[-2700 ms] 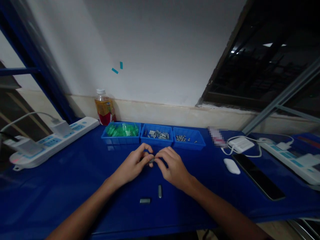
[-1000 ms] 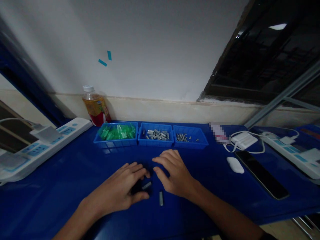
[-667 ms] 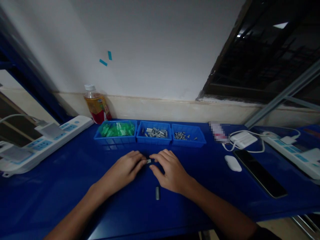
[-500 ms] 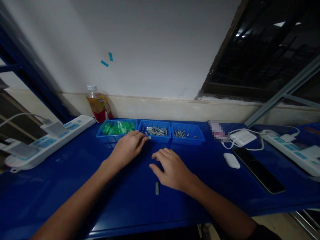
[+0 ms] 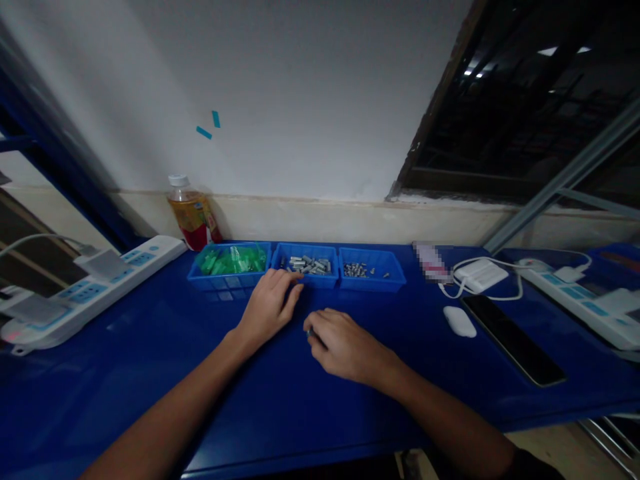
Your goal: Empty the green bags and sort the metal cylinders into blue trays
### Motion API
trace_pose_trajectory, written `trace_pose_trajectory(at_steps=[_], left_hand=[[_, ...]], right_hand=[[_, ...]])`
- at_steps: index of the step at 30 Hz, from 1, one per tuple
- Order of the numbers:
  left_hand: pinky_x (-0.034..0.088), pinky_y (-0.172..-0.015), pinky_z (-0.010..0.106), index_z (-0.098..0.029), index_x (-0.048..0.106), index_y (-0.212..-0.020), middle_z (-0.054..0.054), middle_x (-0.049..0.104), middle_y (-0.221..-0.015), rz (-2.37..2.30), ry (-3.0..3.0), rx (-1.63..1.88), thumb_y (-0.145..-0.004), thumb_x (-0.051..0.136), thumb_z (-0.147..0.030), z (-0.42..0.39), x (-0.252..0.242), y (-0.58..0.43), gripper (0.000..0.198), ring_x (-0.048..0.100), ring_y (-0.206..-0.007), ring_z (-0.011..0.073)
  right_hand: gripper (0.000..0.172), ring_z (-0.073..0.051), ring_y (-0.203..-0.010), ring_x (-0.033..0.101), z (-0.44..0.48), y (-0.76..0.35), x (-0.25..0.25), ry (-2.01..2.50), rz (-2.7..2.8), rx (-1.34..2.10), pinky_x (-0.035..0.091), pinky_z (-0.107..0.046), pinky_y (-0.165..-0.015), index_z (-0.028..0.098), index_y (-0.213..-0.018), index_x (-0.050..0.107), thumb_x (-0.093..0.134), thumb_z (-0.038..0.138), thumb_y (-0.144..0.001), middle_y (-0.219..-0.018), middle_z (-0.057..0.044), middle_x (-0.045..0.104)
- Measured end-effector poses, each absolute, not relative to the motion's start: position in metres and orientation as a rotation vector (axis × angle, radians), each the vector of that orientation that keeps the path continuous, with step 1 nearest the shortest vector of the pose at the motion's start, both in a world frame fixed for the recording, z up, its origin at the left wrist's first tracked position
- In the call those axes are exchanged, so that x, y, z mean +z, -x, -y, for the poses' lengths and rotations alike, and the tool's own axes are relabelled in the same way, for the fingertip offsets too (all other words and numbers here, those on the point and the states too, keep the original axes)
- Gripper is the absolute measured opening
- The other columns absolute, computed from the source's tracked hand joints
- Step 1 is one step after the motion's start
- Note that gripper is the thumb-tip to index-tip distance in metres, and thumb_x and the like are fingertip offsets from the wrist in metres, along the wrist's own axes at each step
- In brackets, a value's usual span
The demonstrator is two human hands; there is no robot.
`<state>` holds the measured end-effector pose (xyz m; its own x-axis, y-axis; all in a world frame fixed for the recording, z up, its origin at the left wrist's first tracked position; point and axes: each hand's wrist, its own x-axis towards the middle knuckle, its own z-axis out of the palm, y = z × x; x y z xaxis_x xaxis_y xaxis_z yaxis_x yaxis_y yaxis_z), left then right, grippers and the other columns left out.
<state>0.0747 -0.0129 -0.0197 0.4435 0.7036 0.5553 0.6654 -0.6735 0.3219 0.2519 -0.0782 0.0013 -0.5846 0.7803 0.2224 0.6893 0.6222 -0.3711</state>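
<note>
My right hand (image 5: pixel 347 347) is closed in a pinch over the blue table. The end of a small grey metal cylinder (image 5: pixel 310 332) shows between its thumb and fingers. To the left, my left hand (image 5: pixel 271 301) hovers just in front of the middle blue bin (image 5: pixel 327 281). Its thumb stands apart from the fingers, and nothing shows between them. That bin contains several short metal cylinders (image 5: pixel 313 265). Beside it, the right blue bin (image 5: pixel 377 283) has small screws (image 5: pixel 355 269), and the left blue bin (image 5: pixel 227 283) has green plastic packets (image 5: pixel 235 259).
A drink bottle (image 5: pixel 193 217) stands behind the left bin against the wall. Power strips lie at the left (image 5: pixel 85 293) and right (image 5: pixel 585 293). A phone (image 5: pixel 515 340), a white earbud case (image 5: pixel 460 321) and a white charger with cable (image 5: pixel 480 275) rest on the right.
My right hand has closed on the metal cylinder that lay on the table and picked it up. My left hand has opened; the small metal piece at its fingertips no longer shows.
</note>
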Motion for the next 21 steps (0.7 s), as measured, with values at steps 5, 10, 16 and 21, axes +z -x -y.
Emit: trace_pose_trajectory(at_steps=[5, 10, 16, 21], left_hand=[[0.042, -0.083, 0.037, -0.015, 0.053, -0.115, 0.009, 0.061, -0.095, -1.171, -2.521, 1.070, -0.093, 0.039, -0.026, 0.011, -0.025, -0.080, 0.028, 0.052, -0.089, 0.0210], [0.043, -0.083, 0.036, -0.014, 0.050, -0.118, 0.008, 0.061, -0.094, -1.199, -2.457, 1.085, -0.093, 0.041, -0.028, 0.010, -0.024, -0.077, 0.030, 0.052, -0.089, 0.0208], [0.043, -0.084, 0.037, -0.016, 0.051, -0.117, 0.007, 0.061, -0.095, -1.140, -2.462, 1.012, -0.093, 0.041, -0.029, 0.016, -0.020, -0.079, 0.029, 0.054, -0.090, 0.0216], [0.043, -0.085, 0.036, -0.015, 0.052, -0.115, 0.007, 0.060, -0.092, -1.067, -2.462, 0.906, -0.093, 0.042, -0.029, 0.017, -0.024, -0.086, 0.028, 0.054, -0.091, 0.0208]], right_hand=[[0.024, -0.020, -0.091, 0.053, 0.024, -0.259, 0.003, 1.163, 2.304, 0.146, 0.041, -0.034, -0.084, 0.018, -0.105, 0.061, 0.044, 0.013, -0.089, -0.093, -0.008, 0.059], [0.034, -0.024, -0.104, 0.048, -0.006, -0.270, 0.005, 1.308, 2.191, -0.068, 0.039, -0.039, -0.087, 0.020, -0.123, 0.055, 0.049, 0.025, -0.089, -0.110, -0.011, 0.057], [0.038, -0.031, -0.106, 0.047, 0.008, -0.390, -0.002, 1.898, 1.586, -0.490, 0.034, -0.044, -0.088, 0.014, -0.115, 0.058, 0.043, 0.038, -0.090, -0.110, -0.016, 0.057], [0.062, -0.040, -0.106, 0.045, 0.027, -0.467, -0.033, 2.475, 1.265, -0.556, 0.032, -0.051, -0.084, 0.010, -0.121, 0.055, 0.049, 0.057, -0.081, -0.110, -0.025, 0.056]])
